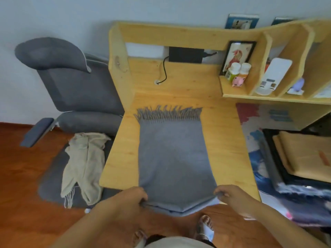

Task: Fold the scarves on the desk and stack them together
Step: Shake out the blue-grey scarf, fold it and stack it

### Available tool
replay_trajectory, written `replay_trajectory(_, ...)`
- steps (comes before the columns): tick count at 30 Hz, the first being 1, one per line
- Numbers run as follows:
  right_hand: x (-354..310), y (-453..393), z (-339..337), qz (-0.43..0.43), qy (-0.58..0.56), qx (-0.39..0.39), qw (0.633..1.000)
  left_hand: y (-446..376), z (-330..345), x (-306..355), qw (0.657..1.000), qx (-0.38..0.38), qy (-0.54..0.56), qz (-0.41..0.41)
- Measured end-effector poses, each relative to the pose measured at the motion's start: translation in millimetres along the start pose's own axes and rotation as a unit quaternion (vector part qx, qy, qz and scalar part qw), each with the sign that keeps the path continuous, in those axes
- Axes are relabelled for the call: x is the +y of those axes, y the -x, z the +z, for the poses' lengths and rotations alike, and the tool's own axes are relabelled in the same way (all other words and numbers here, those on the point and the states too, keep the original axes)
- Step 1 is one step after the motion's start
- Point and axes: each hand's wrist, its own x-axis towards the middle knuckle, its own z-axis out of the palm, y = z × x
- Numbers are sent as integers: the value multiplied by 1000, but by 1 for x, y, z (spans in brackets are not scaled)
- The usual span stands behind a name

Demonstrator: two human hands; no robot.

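fingers [143, 200] tucked under grey scarf [172, 158], cardboard [304, 154] cropped at right edge

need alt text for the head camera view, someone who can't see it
Two bare hands, left hand and right hand, pinch the near corners of a grey scarf lying along a wooden desk, fringe at the far end. A beige scarf lies on a grey chair's footrest at left.

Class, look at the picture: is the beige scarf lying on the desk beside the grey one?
No: the beige scarf is draped over the grey chair left of the desk; only the grey scarf lies on it.
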Motion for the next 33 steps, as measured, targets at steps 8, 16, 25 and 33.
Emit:
replay_trajectory(8, -67, -38, -109, -16, -94, -39, 995, 8, -130, 12, 949, 5, 316, -15)
replay_trajectory(16, -46, -225, -76, 77, -327, 127, 933, -143, -118, -45, 717, 277, 595, -234)
replay_trajectory(25, -44, -250, -51, 59, -27, 277, 959, -128, -48, -35, 765, 299, 481, -305)
replay_trajectory(33, -49, -260, -33, 65, 118, 293, 947, -137, -29, -12, 774, 381, 390, -321)
